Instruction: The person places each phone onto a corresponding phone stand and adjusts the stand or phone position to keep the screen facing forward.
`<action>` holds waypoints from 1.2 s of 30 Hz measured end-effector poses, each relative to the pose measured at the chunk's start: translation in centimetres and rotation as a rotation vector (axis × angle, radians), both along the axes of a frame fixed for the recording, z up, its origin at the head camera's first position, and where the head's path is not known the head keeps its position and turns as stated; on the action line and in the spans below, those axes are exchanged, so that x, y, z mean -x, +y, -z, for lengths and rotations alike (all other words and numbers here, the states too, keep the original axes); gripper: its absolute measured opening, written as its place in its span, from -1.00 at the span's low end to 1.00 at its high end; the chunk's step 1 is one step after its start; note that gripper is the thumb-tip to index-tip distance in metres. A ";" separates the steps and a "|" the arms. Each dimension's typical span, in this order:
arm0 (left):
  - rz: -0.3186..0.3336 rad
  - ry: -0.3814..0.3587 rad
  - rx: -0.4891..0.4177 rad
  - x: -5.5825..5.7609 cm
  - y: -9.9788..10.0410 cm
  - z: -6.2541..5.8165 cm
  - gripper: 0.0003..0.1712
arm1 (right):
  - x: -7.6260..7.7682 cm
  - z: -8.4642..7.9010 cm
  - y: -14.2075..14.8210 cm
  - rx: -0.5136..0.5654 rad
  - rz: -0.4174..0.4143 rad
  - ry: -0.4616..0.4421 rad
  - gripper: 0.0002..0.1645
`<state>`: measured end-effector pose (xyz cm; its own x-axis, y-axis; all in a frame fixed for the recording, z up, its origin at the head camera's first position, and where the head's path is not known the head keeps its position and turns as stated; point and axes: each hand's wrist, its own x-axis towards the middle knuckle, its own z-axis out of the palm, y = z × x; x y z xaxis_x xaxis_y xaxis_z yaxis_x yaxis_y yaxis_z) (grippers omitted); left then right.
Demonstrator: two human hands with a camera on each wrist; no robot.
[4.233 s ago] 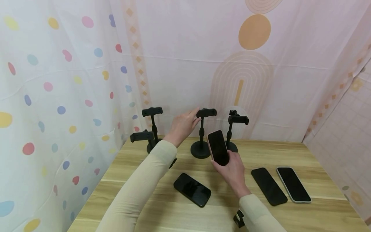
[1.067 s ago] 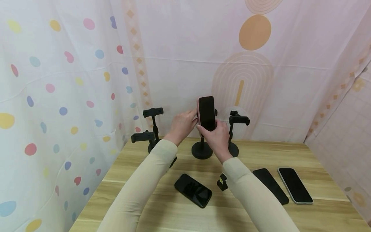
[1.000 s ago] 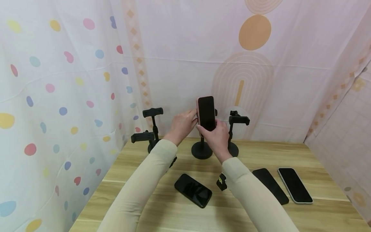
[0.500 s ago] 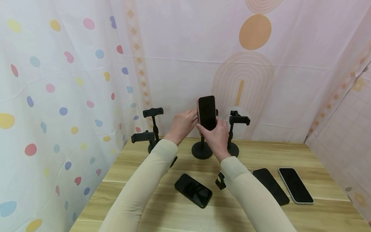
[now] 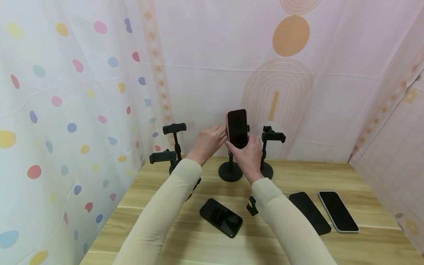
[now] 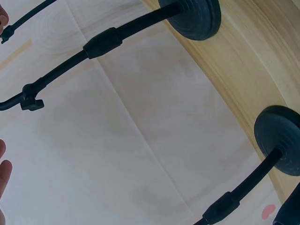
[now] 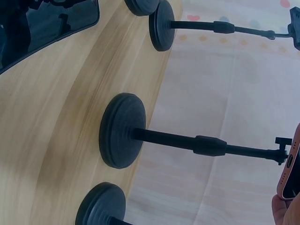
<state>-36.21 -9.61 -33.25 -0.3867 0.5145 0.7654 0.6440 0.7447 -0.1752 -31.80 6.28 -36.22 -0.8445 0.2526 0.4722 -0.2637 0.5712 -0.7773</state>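
Observation:
My right hand (image 5: 247, 156) grips the lower part of a phone (image 5: 237, 129) in a pink case, thumb across the front. The phone stands upright, screen toward me, in front of the middle phone stand (image 5: 230, 172) and hides its clamp. My left hand (image 5: 208, 142) is at the phone's left edge, where the clamp's end is, its fingertips partly hidden. In the right wrist view the phone's bottom end (image 7: 285, 180) is right at the top of the stand's pole (image 7: 209, 145). The left wrist view shows only a few fingertips (image 6: 4, 176) at its edge.
A black phone (image 5: 221, 218) lies on the wooden table (image 5: 185, 235) in front. To the right lie another black phone (image 5: 309, 213) and a light-edged phone (image 5: 338, 211). Stands with black clamps (image 5: 174, 128) are at the left, and one clamp (image 5: 273, 136) is at the right.
Over the last few seconds my right hand has brought the phone up and left onto the middle stand's clamp. During the last second the phone has only shifted slightly; the left hand stays in place.

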 end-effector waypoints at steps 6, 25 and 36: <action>0.001 0.025 0.030 -0.2 -0.3 -0.1 -0.66 | -0.1 0.0 -0.1 -0.005 0.019 0.008 -0.09; -0.031 0.140 0.070 -0.6 -0.6 0.0 -0.71 | 0.1 0.1 -0.4 -0.012 0.027 0.033 -0.16; -0.034 0.084 0.038 -0.5 -0.7 0.0 -0.67 | 0.1 -0.4 -0.7 -0.002 0.026 -0.033 -0.06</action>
<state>-35.69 -10.28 -33.26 -0.3393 0.5319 0.7759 0.6006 0.7573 -0.2565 -31.88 5.59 -35.84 -0.8529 0.2738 0.4444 -0.2228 0.5791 -0.7842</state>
